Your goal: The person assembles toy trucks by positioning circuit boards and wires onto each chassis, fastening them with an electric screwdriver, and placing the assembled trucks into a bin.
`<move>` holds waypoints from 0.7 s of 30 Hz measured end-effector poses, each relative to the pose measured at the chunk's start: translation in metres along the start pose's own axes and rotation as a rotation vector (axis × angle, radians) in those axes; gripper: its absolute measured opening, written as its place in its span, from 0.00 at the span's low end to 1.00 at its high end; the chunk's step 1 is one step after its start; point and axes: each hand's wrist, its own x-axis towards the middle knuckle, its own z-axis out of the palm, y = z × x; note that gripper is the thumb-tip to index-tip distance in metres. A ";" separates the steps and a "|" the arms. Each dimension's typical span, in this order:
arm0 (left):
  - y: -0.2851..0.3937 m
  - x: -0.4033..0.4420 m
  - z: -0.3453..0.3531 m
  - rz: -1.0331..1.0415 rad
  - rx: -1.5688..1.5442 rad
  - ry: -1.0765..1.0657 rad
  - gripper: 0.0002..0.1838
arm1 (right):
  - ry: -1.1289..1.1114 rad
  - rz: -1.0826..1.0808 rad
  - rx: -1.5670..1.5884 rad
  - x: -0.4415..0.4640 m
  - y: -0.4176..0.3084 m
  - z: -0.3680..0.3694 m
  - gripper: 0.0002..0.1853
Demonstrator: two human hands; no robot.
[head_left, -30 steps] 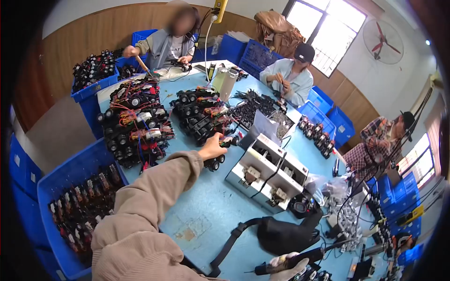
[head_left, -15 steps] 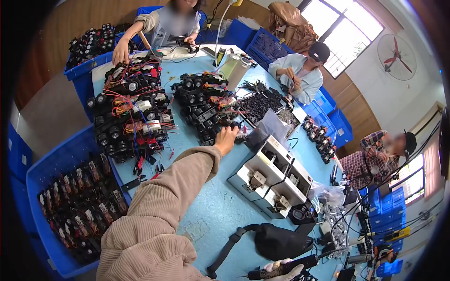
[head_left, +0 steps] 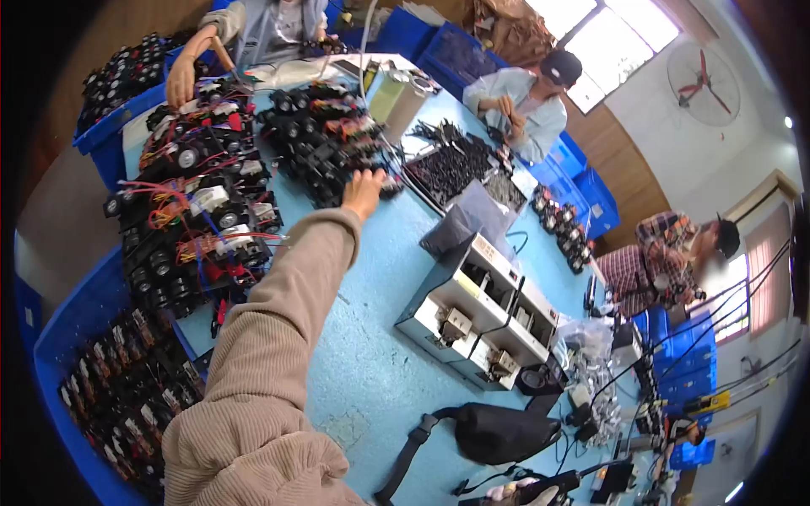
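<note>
Left hand (head_left: pixel 363 194): touching chassis (head_left: pixel 316 152) toward tabletop's (head_left: pixel 363 346) far edge; grip unclear.
Right hand (head_left: pixel 509 491): gripping screwdriver (head_left: pixel 564 483), near edge.

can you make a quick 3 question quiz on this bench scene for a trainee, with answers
1. Multiple choice. The person's left hand is at:
A) the window
B) the piled wheeled chassis
C) the brown paper

2. True or false: the black bag lies on the blue table.

3. Fill in the colour: the wall fan has ___ blades.

Key
1. B
2. True
3. Red
</note>
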 end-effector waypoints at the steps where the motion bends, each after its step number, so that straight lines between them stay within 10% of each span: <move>1: -0.006 0.007 -0.003 0.014 0.008 -0.001 0.08 | 0.035 0.086 0.169 0.004 0.003 -0.008 0.33; 7: -0.044 0.033 0.001 0.240 0.220 0.027 0.09 | 0.417 0.129 0.244 0.005 -0.022 -0.012 0.28; 11: -0.093 0.054 0.029 0.275 0.193 -0.204 0.39 | 0.427 0.062 0.234 -0.005 -0.034 -0.082 0.24; 14: -0.094 0.060 0.021 0.199 0.322 -0.225 0.37 | 0.523 0.020 0.084 -0.012 -0.050 -0.120 0.21; 21: 0.018 0.003 -0.074 -0.021 -0.310 0.500 0.24 | 0.606 0.123 0.135 -0.019 -0.034 -0.158 0.18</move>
